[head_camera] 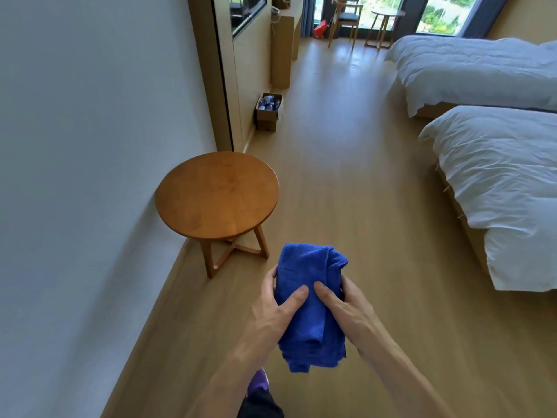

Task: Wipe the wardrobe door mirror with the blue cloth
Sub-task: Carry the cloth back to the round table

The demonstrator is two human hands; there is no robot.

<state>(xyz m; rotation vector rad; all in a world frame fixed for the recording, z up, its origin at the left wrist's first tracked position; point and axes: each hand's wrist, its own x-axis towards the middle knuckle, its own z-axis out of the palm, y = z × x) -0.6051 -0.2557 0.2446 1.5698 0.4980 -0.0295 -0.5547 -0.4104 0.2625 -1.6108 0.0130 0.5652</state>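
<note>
Where two white-covered beds (497, 176) fill the right side, a round wooden table (217, 194) stands by the left wall. Nearer, the folded blue cloth (310, 315) is held above the floor, with left hand (271, 312) and right hand (349, 309) each clamped on one side, fingers curled beneath and thumbs on top.

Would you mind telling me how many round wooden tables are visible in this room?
2. The near round table stands against the left wall, ahead of the blue cloth; the far round table stands by the window, beside a chair. Others may be out of view.
</note>
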